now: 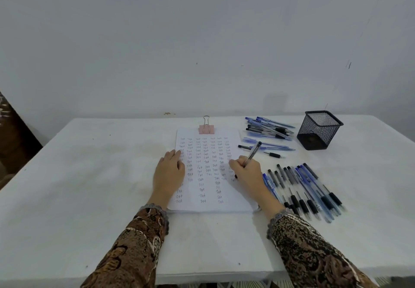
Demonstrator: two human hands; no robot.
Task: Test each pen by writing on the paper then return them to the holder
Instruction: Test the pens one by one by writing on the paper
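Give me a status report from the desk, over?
Left hand flat on paper. Right hand grips pen, tip at the sheet's right edge. Mesh holder: no pens sticking out; loose pens lie beside the paper. Nothing blocking.

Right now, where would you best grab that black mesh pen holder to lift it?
Probably by its upper rim, fingers pinching one wall, coming from above or the right. The holder stands upright with its top open, and a pile of pens lies close on its left.

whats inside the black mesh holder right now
Nothing sticks out of the black mesh holder, and nothing shows through its mesh walls. Its dark bottom is too shadowed to check.
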